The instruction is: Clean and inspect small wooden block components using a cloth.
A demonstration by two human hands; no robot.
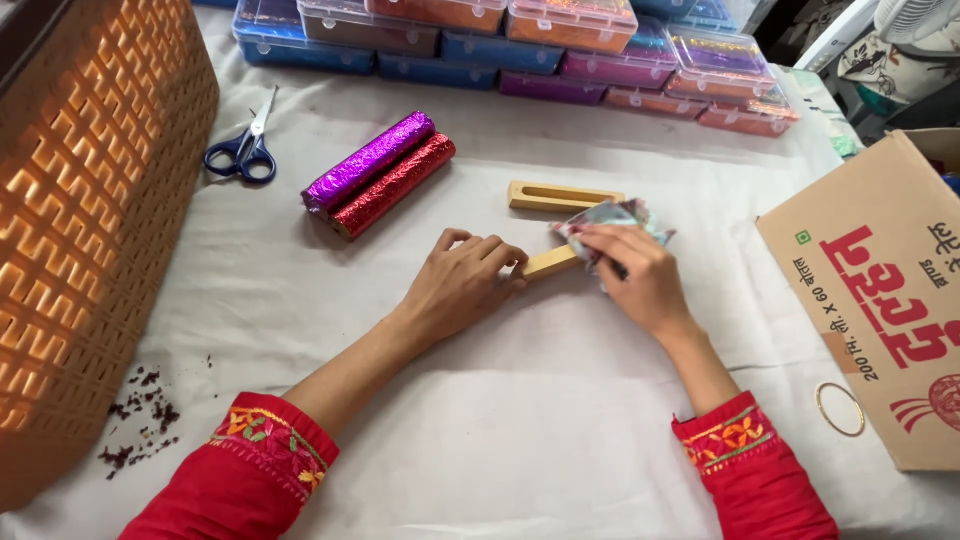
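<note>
At frame centre the left hand (462, 282) pins a small wooden block (549, 263) by its near end, while the right hand (637, 275) pinches crinkled foil (612, 222) over its far end. Along the top edge sit stacked coloured plastic boxes (520, 40); at right, a brown cardboard carton (880, 290) with red print.

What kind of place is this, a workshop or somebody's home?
Probably a home craft table: a cloth-covered table, foil rolls, scissors and stacked plastic boxes, while the hands wrap a wooden block.
</note>
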